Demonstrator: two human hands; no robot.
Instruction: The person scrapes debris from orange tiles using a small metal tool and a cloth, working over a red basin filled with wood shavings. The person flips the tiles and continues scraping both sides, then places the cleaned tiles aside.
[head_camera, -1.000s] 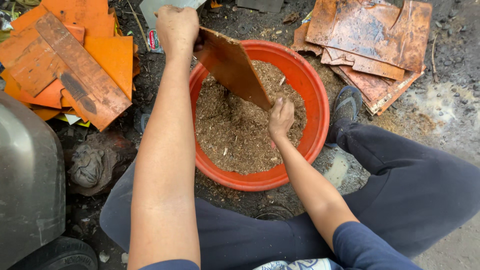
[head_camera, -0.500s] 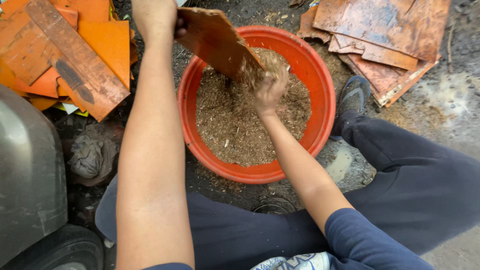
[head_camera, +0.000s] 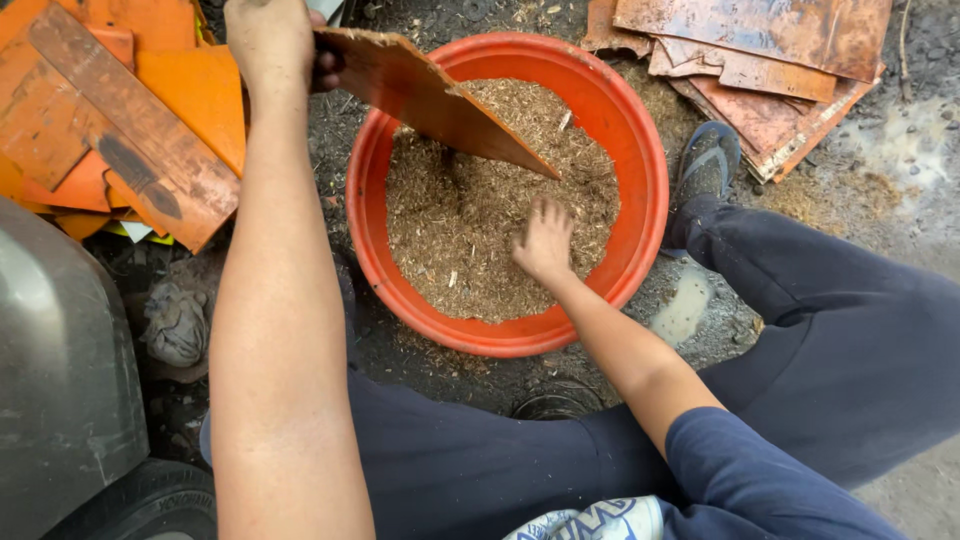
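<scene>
An orange plastic basin (head_camera: 640, 150) sits on the dirt in front of me, holding brown sawdust-like material (head_camera: 470, 220). My left hand (head_camera: 270, 45) grips a flat brown board piece (head_camera: 430, 100) by its end, tilted over the basin's left rim. Down in the basin, my right hand (head_camera: 545, 240) rests with fingers spread on the loose material, below the board's tip.
Stacked orange and brown board pieces (head_camera: 110, 140) lie at the left, rusty-brown sheets (head_camera: 760, 50) at the top right. A grey rounded object (head_camera: 60, 370) and a tyre (head_camera: 150, 500) are at the lower left. My dark trouser legs and a sandal (head_camera: 705, 165) lie to the right.
My right hand has come off the board and dropped onto the material in the basin. The left hand still holds the board, now lifted clear of the pile.
</scene>
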